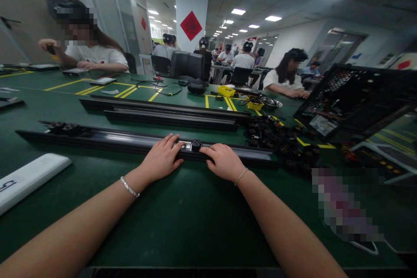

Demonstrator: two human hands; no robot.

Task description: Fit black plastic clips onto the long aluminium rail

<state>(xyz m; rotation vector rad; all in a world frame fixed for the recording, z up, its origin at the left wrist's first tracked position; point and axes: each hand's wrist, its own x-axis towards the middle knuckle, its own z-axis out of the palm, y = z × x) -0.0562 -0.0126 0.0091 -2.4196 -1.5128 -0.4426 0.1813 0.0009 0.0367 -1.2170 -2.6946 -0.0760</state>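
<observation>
A long black rail (110,137) with a shiny inner channel lies across the green table in front of me. My left hand (164,156) grips it near the middle, fingers over the channel and thumb at the near side. A small black block (196,144) sits in the channel between my hands, beside a bright metal piece (186,146). My right hand (224,161) is closed at the block's right, index fingertip against it and thumb by the rail's near edge. Several dark small parts (65,127) rest on the rail's left end.
Two more black rails (169,119) lie behind. A heap of small black parts (276,134) is at the right end, near an open black case (355,100). A white bar (32,178) lies left. Yellow trays (226,91) stand farther back. Other people sit beyond.
</observation>
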